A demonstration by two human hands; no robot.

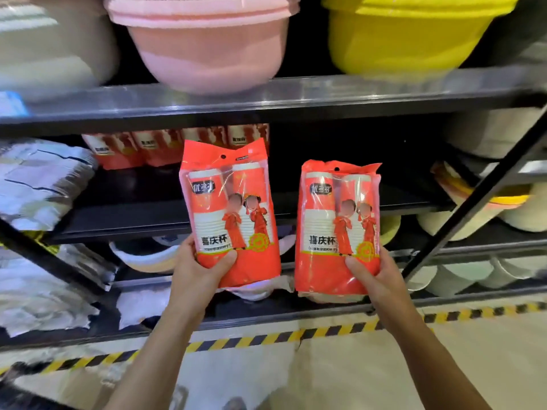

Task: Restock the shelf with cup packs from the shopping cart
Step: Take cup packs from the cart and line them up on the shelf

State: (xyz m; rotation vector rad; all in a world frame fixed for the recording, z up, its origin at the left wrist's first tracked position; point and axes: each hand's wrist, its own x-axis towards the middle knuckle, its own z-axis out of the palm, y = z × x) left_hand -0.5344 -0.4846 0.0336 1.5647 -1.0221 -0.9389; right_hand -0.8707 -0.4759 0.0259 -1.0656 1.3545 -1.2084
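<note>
Both hands are closed on product. Left hand (197, 269) grips the lower end of one red cup pack (231, 214), thumb across the front film and fingers behind; right hand (374, 276) grips a second red cup pack (337, 229) the same way. Each pack is held upright, label outward, in front of the middle shelf (142, 199), apart from each other and not touching the shelf.

Surroundings:
- Stocked packs (177, 146): a row of matching red packs stands at the back of the middle shelf, up and left of the held packs. About four show; the exact count cannot be told through the blur.
- Shelf area directly behind and to the right of the held packs is dark and open; nothing stands between the packs and that space.
- Upper shelf: one pink basin (207, 45) and one yellow basin (414, 34), side by side, above the shelf lip (266, 96).
- Left side: stacked foil-wrapped goods (41, 184).
- Right side: a diagonal black frame bar (479, 193) crosses in front of stacked pale basins (485, 131).
- Floor: yellow-and-black hazard tape (266, 338) runs along the rack base.

Count in hand: two packs, one per hand.
</note>
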